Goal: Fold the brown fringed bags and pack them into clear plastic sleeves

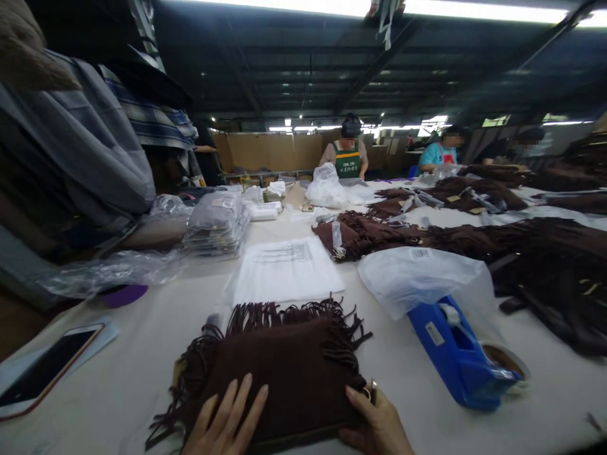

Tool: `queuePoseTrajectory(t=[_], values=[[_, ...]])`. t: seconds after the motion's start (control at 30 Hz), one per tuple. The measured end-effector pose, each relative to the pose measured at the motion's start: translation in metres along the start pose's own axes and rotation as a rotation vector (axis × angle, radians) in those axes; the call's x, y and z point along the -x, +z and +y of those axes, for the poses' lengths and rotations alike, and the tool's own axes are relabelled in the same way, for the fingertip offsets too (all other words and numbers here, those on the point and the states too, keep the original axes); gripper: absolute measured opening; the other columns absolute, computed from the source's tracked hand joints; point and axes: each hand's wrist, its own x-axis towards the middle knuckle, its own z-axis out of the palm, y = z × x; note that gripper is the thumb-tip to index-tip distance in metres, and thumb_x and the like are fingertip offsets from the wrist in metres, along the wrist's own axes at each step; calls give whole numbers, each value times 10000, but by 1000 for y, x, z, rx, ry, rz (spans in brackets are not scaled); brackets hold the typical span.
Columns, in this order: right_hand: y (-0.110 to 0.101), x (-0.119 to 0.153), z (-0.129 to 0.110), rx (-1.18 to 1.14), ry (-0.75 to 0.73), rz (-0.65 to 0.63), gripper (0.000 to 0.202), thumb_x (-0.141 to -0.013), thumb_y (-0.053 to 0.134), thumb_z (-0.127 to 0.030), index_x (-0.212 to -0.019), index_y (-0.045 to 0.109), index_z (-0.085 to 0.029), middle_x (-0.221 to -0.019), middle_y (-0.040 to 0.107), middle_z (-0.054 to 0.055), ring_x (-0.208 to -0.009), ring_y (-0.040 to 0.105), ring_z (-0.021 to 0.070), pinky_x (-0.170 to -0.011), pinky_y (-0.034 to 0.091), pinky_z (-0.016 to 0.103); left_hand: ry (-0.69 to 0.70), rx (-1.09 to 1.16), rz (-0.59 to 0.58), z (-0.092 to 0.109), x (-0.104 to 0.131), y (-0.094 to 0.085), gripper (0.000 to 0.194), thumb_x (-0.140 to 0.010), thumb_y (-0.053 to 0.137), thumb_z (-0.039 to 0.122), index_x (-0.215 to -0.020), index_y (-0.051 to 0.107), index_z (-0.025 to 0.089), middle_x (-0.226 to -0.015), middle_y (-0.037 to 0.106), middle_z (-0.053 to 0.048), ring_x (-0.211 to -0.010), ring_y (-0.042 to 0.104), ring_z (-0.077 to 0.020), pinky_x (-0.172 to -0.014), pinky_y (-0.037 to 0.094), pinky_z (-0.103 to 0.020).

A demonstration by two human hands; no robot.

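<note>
A dark brown fringed bag (284, 373) lies flat on the white table in front of me, its tassels spread along the far edge and both sides. My left hand (227, 420) rests on its near left part, fingers stretched out and apart. At the near right corner my right hand (377, 420) grips the bag's edge, thumb on top and the other fingers partly hidden beneath. A small metal ring (374, 390) shows beside that thumb. Beyond the bag lies a stack of white plastic bags (287, 272) with dark print.
A blue tape dispenser (455, 360) stands at right, partly under a clear plastic bag (427, 278). A phone (47, 366) lies at left. Packed grey bundles (215, 224) are stacked behind it. More brown fringed bags (455, 237) cover the right side. Co-workers (348, 151) stand across the table.
</note>
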Motion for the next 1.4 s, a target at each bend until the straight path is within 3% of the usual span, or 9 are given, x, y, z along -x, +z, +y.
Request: queuePoseTrajectory(t=[0.23,0.4,0.5,0.63,0.7,0.93,1.13,1.3,1.4], values=[[-2,-26,-37,745,-520,61,195,-645,568,-390,-758,564,-231,-609,603,-20,-606,572,178,-611,417,286,20,73,-101,27,-17,29,496,-929,236,257,-1417,169,196,-1276,521,-116,-1212,431,-255,-1031,260,-418],[-25,-37,-57,749,-539,238,250,-773,444,-445,-695,534,-225,-599,600,21,-566,575,196,-554,451,310,14,72,-70,29,-11,34,512,-922,256,270,-1418,156,192,-1256,541,-110,-1200,447,-252,-1022,286,-413],[-35,-23,-43,732,-828,333,279,-825,441,-419,-928,574,-197,-844,652,85,-757,620,216,-699,501,347,7,62,-51,33,-13,34,508,-923,258,247,-1418,158,191,-1229,564,-108,-1178,472,-250,-1023,291,-401],[-15,-7,-8,966,-1232,-200,303,-866,427,-236,-1120,591,-216,-1111,642,87,-1058,579,202,-905,476,329,-9,57,-30,37,-14,34,501,-924,240,236,-1416,169,174,-1219,570,-118,-1170,483,-256,-1011,309,-387],[-3,-16,-4,1155,-1217,-304,375,-854,442,-226,-1211,553,-206,-1233,582,88,-1153,522,224,-949,456,357,0,68,-32,37,-14,35,505,-922,249,238,-1416,169,168,-1220,570,-120,-1167,487,-259,-1003,319,-384],[-13,-55,-53,1219,-1013,333,469,-874,358,-315,-1196,530,-21,-1288,483,254,-1248,400,327,-1017,315,532,15,43,-9,37,-12,34,510,-912,269,205,-1413,186,154,-1211,575,-117,-1180,476,-258,-1010,317,-386],[17,-39,-45,1420,-1067,-194,438,-892,373,-334,-1283,484,-171,-1344,474,111,-1268,391,238,-1045,316,455,15,45,-85,40,-6,37,519,-896,334,252,-1400,244,169,-1299,500,-129,-1240,408,-269,-1015,321,-406],[-4,-57,-46,1499,-1175,318,432,-853,326,-311,-1070,607,-65,-1127,598,263,-1117,519,379,-930,332,617,61,-5,-158,46,-8,29,453,-877,399,263,-1319,406,163,-1275,514,-157,-1197,452,-290,-985,332,-442],[-4,-49,-32,1370,-1593,-3,486,-825,424,-350,-1252,486,-126,-1228,566,174,-1167,500,300,-1002,344,484,53,58,-260,42,-29,16,387,-908,373,282,-1257,472,149,-1249,540,-143,-1169,487,-267,-964,372,-392]])
